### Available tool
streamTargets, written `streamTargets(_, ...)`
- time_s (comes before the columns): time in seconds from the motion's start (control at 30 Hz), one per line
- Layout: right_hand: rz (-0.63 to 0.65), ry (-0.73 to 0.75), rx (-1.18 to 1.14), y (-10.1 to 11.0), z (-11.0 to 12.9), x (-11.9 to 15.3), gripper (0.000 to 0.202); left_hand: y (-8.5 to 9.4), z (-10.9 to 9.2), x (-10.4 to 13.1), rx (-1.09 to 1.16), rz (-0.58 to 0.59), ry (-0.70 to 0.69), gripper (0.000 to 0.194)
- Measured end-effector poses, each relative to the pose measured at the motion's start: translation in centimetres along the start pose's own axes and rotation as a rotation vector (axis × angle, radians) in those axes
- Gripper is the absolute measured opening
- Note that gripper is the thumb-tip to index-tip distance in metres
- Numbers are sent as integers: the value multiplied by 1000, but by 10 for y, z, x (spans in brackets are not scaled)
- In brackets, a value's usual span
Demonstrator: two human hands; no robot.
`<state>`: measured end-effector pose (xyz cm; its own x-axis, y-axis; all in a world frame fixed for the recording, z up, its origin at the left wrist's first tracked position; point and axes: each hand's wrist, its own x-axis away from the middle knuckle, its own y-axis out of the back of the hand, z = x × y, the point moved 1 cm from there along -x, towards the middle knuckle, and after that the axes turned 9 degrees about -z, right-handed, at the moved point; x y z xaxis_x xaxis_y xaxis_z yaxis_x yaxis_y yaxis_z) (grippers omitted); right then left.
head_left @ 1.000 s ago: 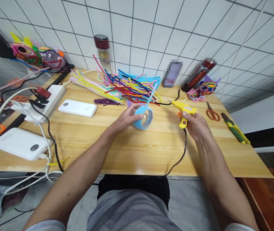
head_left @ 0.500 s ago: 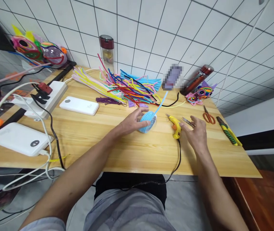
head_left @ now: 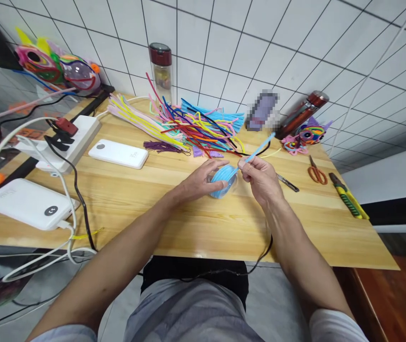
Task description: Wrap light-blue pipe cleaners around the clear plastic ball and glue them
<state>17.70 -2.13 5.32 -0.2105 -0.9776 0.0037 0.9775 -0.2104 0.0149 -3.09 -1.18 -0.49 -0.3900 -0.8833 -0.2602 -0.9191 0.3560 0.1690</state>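
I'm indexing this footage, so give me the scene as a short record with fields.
left hand: holds blue coil around a clear, rounded piece
right hand: pinches blue strand at the coil
surface: wooden table
behind hands: pile of colored stems
right side: orange-handled scissors, green-and-yellow tool
left side: white power strip

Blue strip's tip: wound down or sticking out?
Sticking out: the strip runs off the blue coil, pinched by the right hand, its tip free beyond.
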Motion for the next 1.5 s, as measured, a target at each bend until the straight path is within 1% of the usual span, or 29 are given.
streamTargets(0.23, -84, -37, -20, 2, -14, 2, 37, 0, -2, 1, -49, -14, -24, 69)
streamTargets(0.43, -102, -47, -28, 1, -17, 3, 36, -2, -4, 2, -81, -46, -54, 64)
streamTargets(0.77, -81, -26, -11, 0, -23, 3, 35, -6, -7, 6, -57, -86, -52, 56)
streamTargets(0.97, -77, -11, 12, 0, -26, 4, 33, -9, -6, 5, -64, -115, -42, 55)
streamTargets(1.13, -43, -8, 30, 1, -26, 3, 38, -10, -6, 4, -30, -134, -23, 54)
streamTargets(1.27, -7, -28, -2, 1, -25, 4, 47, -12, -6, 5, 34, -136, 19, 53)
streamTargets(1.5, -9, -27, -9, -3, -25, 6, 54, -13, -6, 6, 33, -144, 31, 55)
